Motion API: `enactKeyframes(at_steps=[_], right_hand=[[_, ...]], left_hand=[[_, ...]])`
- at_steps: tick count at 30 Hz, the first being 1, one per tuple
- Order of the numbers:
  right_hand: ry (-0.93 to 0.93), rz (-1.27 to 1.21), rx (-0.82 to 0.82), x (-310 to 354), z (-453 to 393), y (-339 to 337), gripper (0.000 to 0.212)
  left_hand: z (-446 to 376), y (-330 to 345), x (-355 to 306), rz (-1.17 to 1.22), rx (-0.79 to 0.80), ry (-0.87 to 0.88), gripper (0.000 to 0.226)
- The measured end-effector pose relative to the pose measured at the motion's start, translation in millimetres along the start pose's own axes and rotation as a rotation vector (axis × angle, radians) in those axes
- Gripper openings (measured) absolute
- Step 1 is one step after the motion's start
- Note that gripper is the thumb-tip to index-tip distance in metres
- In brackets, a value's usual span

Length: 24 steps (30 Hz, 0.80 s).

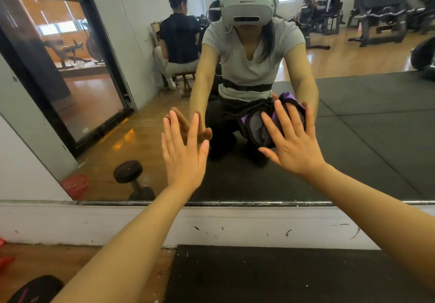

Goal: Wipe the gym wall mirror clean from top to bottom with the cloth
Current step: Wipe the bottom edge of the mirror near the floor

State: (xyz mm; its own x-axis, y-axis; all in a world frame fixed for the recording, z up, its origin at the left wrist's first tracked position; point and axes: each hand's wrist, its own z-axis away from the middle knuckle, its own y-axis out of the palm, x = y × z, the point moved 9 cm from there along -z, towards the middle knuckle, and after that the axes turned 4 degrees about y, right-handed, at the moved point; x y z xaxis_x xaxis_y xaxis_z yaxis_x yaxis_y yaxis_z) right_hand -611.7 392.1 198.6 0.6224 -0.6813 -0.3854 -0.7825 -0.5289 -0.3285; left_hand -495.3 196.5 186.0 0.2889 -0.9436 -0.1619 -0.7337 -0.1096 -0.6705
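Black floor mat lies nearest, below both forearms, cut off by the bottom edge. Wall mirror fills most of the view, running beyond both hands and out of frame at top and right; its lower edge sits on a scuffed white ledge under the wrists. Right hand is spread flat, fingers straight, pressing the purple-and-grey cloth against the glass; the cloth bunches out left of and above the fingers, the rest hidden under the palm. Left hand is open, fingers splayed, holding nothing; fingertip contact with the glass is hard to tell. Dumbbell reflection lower left of left hand. No readable writing.
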Motion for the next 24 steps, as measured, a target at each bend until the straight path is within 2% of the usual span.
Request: enactKeyframes(at_steps=[3,8,14,19,24], right_hand=[[-0.015,0.001,0.009,7.3,11.1,6.4,0.071],[-0.081,-0.013,0.036,28.8,50.8,20.8,0.073],[-0.104,-0.011,0.156,52.4,105.1,38.1,0.074],[-0.103,-0.013,0.263,60.0,121.1,39.4,0.076],[0.034,-0.030,0.170,23.3,76.7,21.5,0.075]], left_hand=[[5.4,14.6,-2.6,-0.008,-0.015,-0.069,0.077],[4.8,15.6,-2.4,-0.002,-0.064,-0.051,0.076],[4.5,15.5,-4.4,-0.015,-0.064,-0.045,0.070],[4.3,14.6,-5.0,-0.003,-0.066,-0.045,0.074],[3.6,15.7,-3.9,-0.004,-0.074,-0.046,0.070]])
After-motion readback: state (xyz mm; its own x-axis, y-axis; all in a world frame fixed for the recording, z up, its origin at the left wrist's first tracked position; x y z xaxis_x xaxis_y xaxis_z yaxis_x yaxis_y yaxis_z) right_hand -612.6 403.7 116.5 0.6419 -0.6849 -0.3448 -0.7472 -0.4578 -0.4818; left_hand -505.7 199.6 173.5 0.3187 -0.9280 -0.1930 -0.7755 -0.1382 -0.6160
